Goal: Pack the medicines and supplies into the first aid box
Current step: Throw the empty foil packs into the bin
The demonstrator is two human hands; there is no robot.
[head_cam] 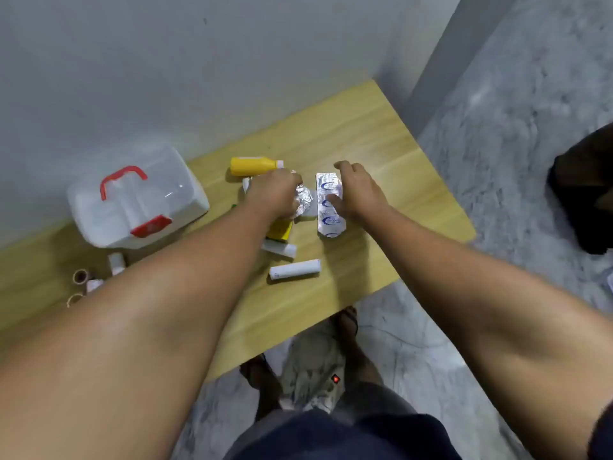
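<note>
a: where does everything sit relative to the first aid box (pixel 137 202)?

b: the box is closed on the counter (pixel 381 127), by the wall. the supplies lie to its right: a yellow bottle (pixel 253 166) on its side, two white rolls (pixel 295 269) nearer the person, and a long foil blister strip (pixel 329 204) farthest right. small tape rolls (pixel 80 276) sit just in front of the box.

a: and the hands?

b: the left hand (pixel 273 192) has its grip clenched on a crumpled foil pack (pixel 303 202), between the bottle and the strip. the right hand (pixel 356 190) lies spread on the strip, fingers loose, pressing rather than grasping.

a: what could go wrong?

b: i'd say the lid is the catch. with both hands busy and the box shut, nothing can go in yet. the flat strip may slide instead of lifting, and a reaching forearm could nudge the rolls off the counter's near edge.
</note>
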